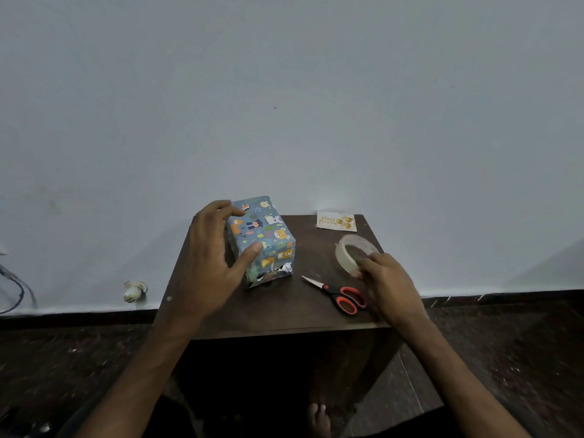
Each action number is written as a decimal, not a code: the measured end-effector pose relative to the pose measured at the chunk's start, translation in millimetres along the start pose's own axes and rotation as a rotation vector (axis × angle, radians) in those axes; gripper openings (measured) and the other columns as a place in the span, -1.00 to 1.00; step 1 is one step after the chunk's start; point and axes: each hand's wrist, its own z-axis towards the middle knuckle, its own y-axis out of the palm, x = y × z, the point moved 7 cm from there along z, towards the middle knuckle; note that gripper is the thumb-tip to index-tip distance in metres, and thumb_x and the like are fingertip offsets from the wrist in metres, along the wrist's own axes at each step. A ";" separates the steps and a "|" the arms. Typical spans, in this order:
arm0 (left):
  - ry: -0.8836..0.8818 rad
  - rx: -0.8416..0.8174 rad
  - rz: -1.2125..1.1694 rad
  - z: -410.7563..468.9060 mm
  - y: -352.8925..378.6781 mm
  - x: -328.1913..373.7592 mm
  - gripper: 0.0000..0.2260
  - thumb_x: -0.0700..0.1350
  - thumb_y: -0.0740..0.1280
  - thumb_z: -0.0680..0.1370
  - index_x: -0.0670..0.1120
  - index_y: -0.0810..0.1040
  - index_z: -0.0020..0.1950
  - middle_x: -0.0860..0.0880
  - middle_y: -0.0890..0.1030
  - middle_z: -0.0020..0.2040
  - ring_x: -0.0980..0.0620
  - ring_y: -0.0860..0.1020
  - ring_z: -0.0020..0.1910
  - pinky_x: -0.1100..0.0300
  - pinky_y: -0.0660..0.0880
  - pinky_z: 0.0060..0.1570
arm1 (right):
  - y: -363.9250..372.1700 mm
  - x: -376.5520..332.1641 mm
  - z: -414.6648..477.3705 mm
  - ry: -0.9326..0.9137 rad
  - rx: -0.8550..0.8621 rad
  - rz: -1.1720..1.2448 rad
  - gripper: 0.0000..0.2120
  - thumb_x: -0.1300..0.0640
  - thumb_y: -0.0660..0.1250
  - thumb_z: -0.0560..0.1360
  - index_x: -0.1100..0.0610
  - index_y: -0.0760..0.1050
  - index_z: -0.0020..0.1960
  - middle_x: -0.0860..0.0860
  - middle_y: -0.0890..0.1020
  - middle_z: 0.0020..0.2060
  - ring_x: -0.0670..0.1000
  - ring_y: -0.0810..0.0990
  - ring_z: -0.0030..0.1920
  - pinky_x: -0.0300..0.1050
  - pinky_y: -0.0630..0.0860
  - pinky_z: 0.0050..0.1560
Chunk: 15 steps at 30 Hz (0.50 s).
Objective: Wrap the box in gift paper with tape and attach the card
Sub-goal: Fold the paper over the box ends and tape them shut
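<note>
The box (pixel 268 235), covered in blue gift paper with cartoon animals, stands on the left half of a small dark wooden table (pixel 284 308). Its near end shows loose, crumpled paper folds. My left hand (pixel 211 263) grips the box from its left side, fingers over the far top edge and thumb on the near top. My right hand (pixel 387 282) holds a roll of clear tape (pixel 355 249) at its near rim, on the right of the table. A white "Happy Birthday" card (pixel 336 221) with gold balloons lies at the back right corner.
Scissors (pixel 339 295) with orange-and-black handles lie between the box and my right hand, blades pointing left. A plain wall rises straight behind the table. A small white object (pixel 134 291) and cables (pixel 15 289) sit by the wall at the left. My bare foot (pixel 319 420) shows below.
</note>
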 end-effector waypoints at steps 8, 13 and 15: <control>0.020 -0.290 0.035 -7.6 19.4 -47.3 -0.18 0.28 0.53 0.28 0.27 0.27 0.48 0.11 0.00 0.61 0.08 0.09 0.58 -0.04 0.22 0.47 | 24.1 -36.0 2.7 0.215 -0.033 0.150 -0.81 0.08 0.38 0.55 0.17 0.61 0.08 0.07 0.59 0.01 0.12 0.48 0.08 0.05 0.49 0.06; 0.042 -0.432 0.147 -14.2 37.9 -61.1 0.04 0.12 0.69 0.20 0.25 0.19 0.55 0.03 -0.14 0.64 -0.05 -0.02 0.62 -0.08 0.17 0.52 | 49.6 -50.5 6.1 0.323 -0.116 0.082 -0.79 0.02 0.36 0.55 0.15 0.54 -0.14 0.06 0.61 -0.13 0.12 0.47 -0.01 0.03 0.43 -0.04; -0.012 -0.455 0.093 -16.7 41.1 -62.7 0.03 0.09 0.69 0.21 0.29 0.17 0.54 0.06 -0.22 0.63 0.09 -0.07 0.59 0.07 0.13 0.50 | 47.0 -51.7 6.1 0.329 -0.075 0.030 -0.81 0.05 0.35 0.55 0.15 0.53 -0.17 0.07 0.62 -0.17 0.13 0.49 -0.04 0.04 0.43 -0.12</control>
